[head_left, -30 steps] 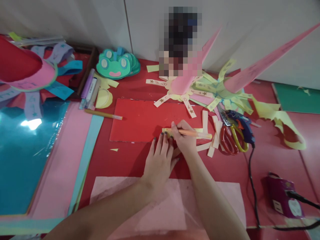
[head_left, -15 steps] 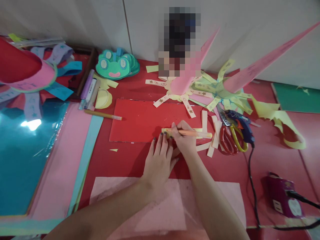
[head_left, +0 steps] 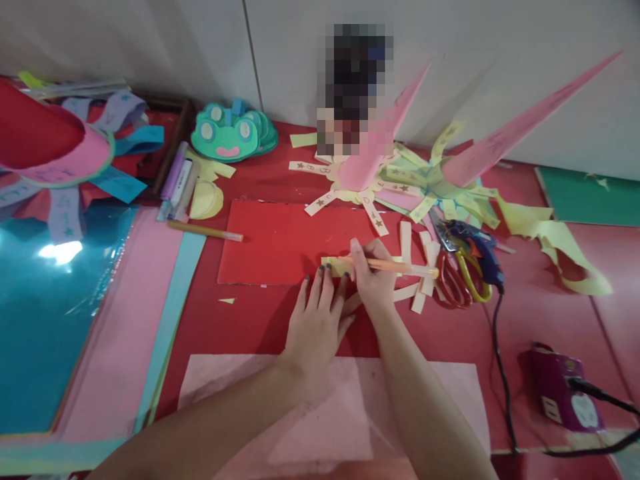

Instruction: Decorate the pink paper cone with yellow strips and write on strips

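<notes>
My right hand (head_left: 374, 273) is closed around an orange pen (head_left: 400, 267), its tip end over a yellow paper strip (head_left: 334, 267). The pen lies at a low slant, its clear end pointing right. My left hand (head_left: 317, 313) rests flat with fingers stretched, fingertips at the strip's lower edge. Beneath the strip is a red board (head_left: 275, 240). Just right of my right hand lie several cream paper strips (head_left: 407, 243). Whether the pen tip touches the strip is hard to see.
Scissors (head_left: 457, 280) and a blue glue gun (head_left: 477, 247) lie right, its cord running to a purple power box (head_left: 563, 390). Pink paper cones (head_left: 367, 157) with lettered strips stand behind. A green frog cutout (head_left: 227, 137), markers (head_left: 177, 183) and a gold pen (head_left: 205, 231) are left.
My right hand has shifted slightly right and the pen now lies farther right, with its tip end lifted off the strip's left part. My left hand stays in place.
</notes>
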Demonstrator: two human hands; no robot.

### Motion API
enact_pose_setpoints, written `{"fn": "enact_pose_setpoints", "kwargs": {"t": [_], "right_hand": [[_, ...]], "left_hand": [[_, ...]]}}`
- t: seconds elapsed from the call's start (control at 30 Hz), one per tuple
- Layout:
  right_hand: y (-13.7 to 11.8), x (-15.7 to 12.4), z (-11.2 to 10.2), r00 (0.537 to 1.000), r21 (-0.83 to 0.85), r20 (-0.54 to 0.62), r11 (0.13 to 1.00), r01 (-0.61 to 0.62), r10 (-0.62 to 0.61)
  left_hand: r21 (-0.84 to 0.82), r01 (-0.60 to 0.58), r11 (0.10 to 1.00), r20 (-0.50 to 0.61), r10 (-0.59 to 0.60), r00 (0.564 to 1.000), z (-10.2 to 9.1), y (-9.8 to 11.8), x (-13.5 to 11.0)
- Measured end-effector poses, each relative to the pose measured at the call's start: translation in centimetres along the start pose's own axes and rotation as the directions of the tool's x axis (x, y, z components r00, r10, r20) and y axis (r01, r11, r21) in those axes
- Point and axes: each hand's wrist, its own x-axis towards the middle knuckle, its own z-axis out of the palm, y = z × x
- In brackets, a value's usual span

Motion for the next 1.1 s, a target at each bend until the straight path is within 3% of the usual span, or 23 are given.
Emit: {"fn": "enact_pose_setpoints", "kwargs": {"t": [0.4,1.1], "right_hand": [[0.01,0.1,-0.02,0.998,-0.112,0.051,0.993,0.027,-0.022],[-0.3,0.1,0.07,0.998,-0.138,0.068,0.99,0.005,0.005]], "left_hand": [[0.009,-0.021,1.0,0.002,0.021,1.0,-0.18,0.05,0.02],[0.008,-0.015,1.0,0.014,0.015,1.0,-0.03,0.0,0.0]]}}
